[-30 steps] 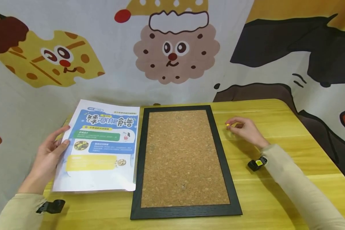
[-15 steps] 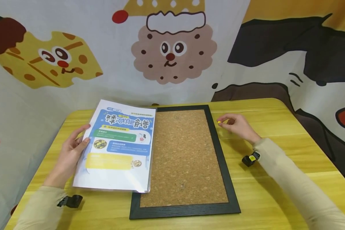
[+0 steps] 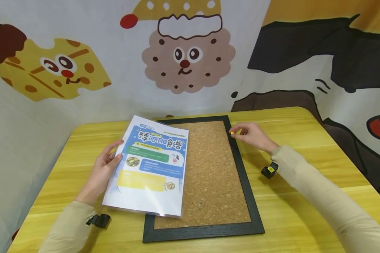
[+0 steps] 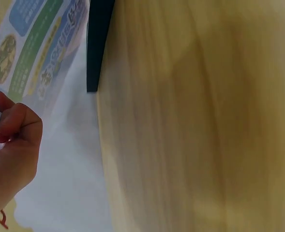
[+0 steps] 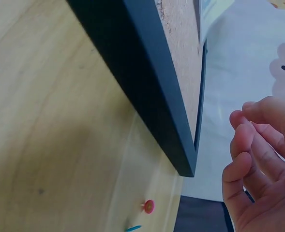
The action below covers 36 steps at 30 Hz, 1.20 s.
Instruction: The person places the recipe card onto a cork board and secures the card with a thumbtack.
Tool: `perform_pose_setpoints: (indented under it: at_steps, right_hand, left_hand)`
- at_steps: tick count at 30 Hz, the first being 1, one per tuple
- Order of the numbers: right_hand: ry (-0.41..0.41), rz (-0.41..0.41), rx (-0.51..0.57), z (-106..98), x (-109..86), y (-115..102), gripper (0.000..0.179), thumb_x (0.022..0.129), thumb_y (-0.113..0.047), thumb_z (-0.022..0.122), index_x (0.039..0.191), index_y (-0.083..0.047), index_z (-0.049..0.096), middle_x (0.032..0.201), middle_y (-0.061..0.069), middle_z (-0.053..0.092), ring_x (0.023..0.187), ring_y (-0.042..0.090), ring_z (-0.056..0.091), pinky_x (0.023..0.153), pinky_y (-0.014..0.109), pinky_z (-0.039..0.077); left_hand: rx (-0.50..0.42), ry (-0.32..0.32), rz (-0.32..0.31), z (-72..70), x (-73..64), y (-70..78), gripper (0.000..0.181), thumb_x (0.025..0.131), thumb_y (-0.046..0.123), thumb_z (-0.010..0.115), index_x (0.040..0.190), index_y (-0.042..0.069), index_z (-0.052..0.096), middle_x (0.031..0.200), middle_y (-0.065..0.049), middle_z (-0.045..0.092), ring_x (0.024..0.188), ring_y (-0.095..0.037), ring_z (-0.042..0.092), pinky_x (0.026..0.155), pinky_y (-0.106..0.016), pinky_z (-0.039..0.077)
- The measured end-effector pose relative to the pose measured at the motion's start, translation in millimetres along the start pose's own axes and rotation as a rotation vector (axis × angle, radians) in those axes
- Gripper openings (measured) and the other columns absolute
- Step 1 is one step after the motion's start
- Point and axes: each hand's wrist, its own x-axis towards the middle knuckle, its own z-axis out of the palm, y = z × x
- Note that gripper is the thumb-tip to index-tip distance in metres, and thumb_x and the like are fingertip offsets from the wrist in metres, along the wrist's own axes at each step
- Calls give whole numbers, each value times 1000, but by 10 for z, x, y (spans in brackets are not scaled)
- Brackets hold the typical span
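In the head view my left hand (image 3: pixel 102 172) pinches the left edge of a glossy printed sheet (image 3: pixel 152 158) with blue, green and yellow blocks. The sheet is tilted and overlaps the left side of a black-framed corkboard (image 3: pixel 218 175), hiding part of its cork. Whether the sheet touches the cork cannot be told. Beside the board's upper right edge, my right hand (image 3: pixel 253 135) pinches a tiny yellow push pin (image 3: pixel 232 133) between thumb and fingertip. From the right wrist, the right hand (image 5: pixel 263 150) hides that pin.
A yellow wood-grain table (image 3: pixel 288 218) lies under the board. Close to the board's frame in the right wrist view are a red push pin (image 5: pixel 148 206) and a small blue object (image 5: pixel 133 228). A white cartoon-printed cloth (image 3: pixel 114 102) hangs behind the table.
My left hand has carried the sheet rightward from beside the corkboard to over its left part. The right hand, pinching the yellow push pin, has moved left to the frame's edge.
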Motion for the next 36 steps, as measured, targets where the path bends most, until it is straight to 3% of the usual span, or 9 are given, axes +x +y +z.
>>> perform_pose_setpoints:
  at_steps: [5,14,22,36]
  right_hand:
    - [-16,-3,5,-3,49,-58,19,92,-13,67,107,-3,72,100,9,68,71,24,58,56,30,44]
    - [-77,19,-10,-19,152,-140,21,93,-13,66,111,-2,70,100,10,67,72,31,64,39,31,38]
    - [-158,-51,-9,110,370,-197,20,91,1,63,111,5,67,100,20,67,69,26,65,61,33,51]
    - [-219,41,-13,421,632,-291,18,91,-5,67,108,0,70,96,10,69,75,22,65,65,32,51]
  left_hand:
    - [-6,-21,-28,169,28,9,48,104,15,43,151,13,33,103,-10,58,83,-14,63,69,-27,52]
    - [-45,-38,-62,407,51,12,46,103,7,41,149,11,34,110,-20,58,83,-15,64,69,-29,52]
    - [-35,-31,-121,607,38,51,47,102,5,43,148,13,35,114,-24,57,82,-16,64,69,-29,52]
    - [-52,-60,-221,905,34,47,46,102,5,41,145,14,30,112,-23,57,80,-21,65,66,-32,52]
